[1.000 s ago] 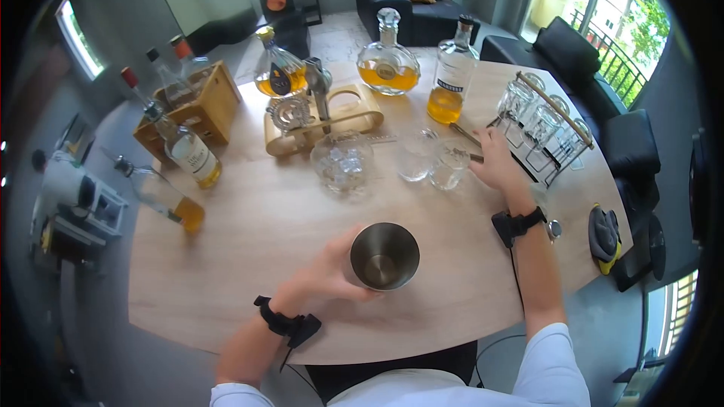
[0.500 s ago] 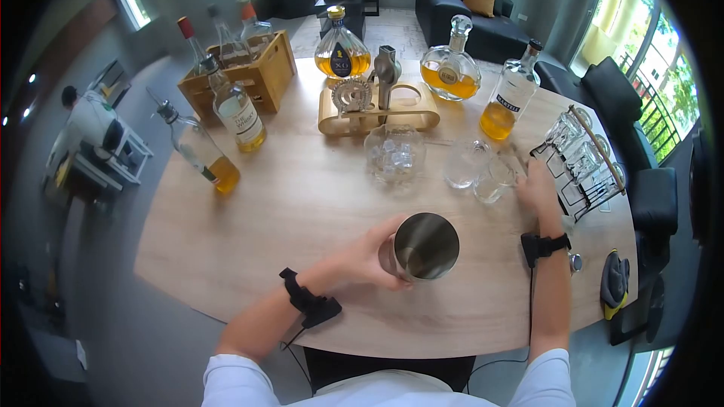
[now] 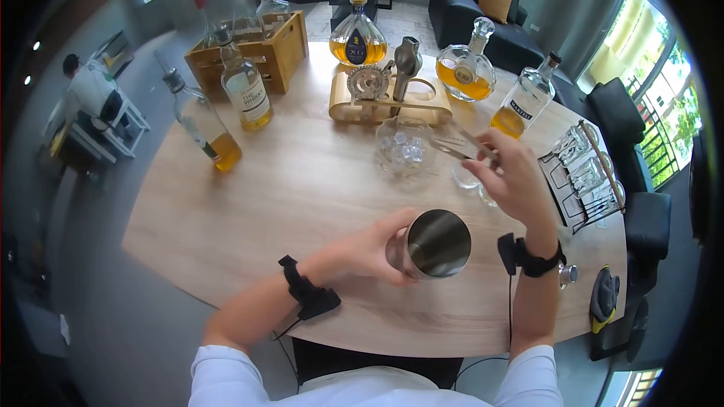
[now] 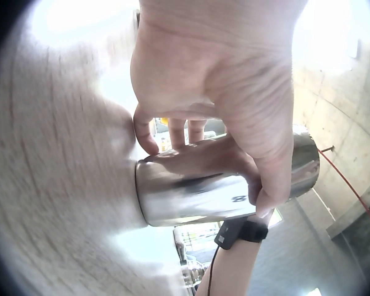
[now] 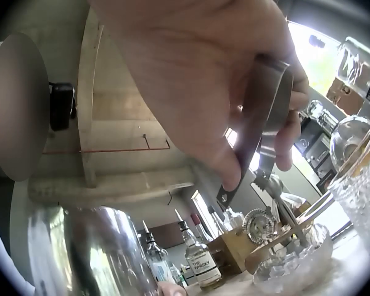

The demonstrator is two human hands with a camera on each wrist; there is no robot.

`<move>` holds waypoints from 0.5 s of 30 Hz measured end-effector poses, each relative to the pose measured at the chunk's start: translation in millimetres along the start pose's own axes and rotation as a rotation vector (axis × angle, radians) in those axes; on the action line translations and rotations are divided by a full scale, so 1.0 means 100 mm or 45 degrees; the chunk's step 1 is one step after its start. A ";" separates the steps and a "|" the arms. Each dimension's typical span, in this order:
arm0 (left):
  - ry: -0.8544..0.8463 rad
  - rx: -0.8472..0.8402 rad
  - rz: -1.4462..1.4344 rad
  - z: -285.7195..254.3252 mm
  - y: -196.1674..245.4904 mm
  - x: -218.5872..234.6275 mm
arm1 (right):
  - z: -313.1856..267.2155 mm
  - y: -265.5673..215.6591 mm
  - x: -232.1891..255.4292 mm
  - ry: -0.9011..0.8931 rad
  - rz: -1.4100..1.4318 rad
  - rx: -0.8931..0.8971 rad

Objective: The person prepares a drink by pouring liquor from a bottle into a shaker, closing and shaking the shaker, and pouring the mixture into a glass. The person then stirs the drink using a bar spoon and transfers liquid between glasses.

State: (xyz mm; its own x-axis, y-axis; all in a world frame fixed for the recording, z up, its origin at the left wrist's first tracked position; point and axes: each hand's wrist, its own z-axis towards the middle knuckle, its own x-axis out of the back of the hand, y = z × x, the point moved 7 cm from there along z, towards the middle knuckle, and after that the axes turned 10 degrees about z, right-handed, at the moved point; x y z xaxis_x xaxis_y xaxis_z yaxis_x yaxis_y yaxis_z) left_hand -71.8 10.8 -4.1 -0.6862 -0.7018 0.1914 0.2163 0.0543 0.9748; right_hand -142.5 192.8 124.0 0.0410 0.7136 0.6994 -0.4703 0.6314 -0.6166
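My left hand grips a shiny metal cup, thumb and fingers round its side; in the left wrist view the cup has its base against the table. My right hand holds metal tongs between thumb and fingers, their tips apart and pointing at a glass bowl of ice. In the right wrist view the tongs hang from the hand with nothing between the tips. Two clear glasses stand under the right hand, partly hidden by it.
Behind the ice bowl is a wooden stand with bar tools. Bottles and a wooden crate stand at the left, more bottles at the back. A glass rack, a small metal item and a grey-yellow cloth are at the right.
My right hand has lifted the tongs from beside the glass rack and brought them left, above the glasses towards the ice bowl. My left hand still grips the cup. The head view has turned right.
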 end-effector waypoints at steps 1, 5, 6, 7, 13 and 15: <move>-0.008 0.007 0.009 0.00 0.00 0.00 | 0.07 0.02 -0.14 -0.090 -0.016 -0.028; -0.002 0.034 0.094 -0.01 0.02 0.02 | 0.24 0.16 -0.49 -0.101 -0.242 0.112; 0.007 0.037 0.081 0.00 0.02 0.02 | 0.24 0.19 -0.55 -0.135 -0.292 0.077; -0.002 0.049 0.068 0.01 -0.03 -0.01 | 0.22 0.24 -0.61 -0.176 -0.342 0.038; -0.003 -0.010 0.016 0.04 -0.08 -0.05 | 0.20 0.34 -0.72 -0.121 -0.317 0.057; -0.012 0.011 -0.049 0.03 -0.09 -0.05 | 0.20 0.32 -0.76 -0.146 -0.325 0.036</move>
State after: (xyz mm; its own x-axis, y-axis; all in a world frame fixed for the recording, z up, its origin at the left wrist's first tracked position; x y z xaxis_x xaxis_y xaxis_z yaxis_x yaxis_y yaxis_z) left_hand -72.5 16.1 -13.8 -0.7003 -0.6968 0.1548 0.1839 0.0334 0.9824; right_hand -178.2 152.6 57.7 0.0624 0.4926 0.8680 -0.4820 0.7765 -0.4060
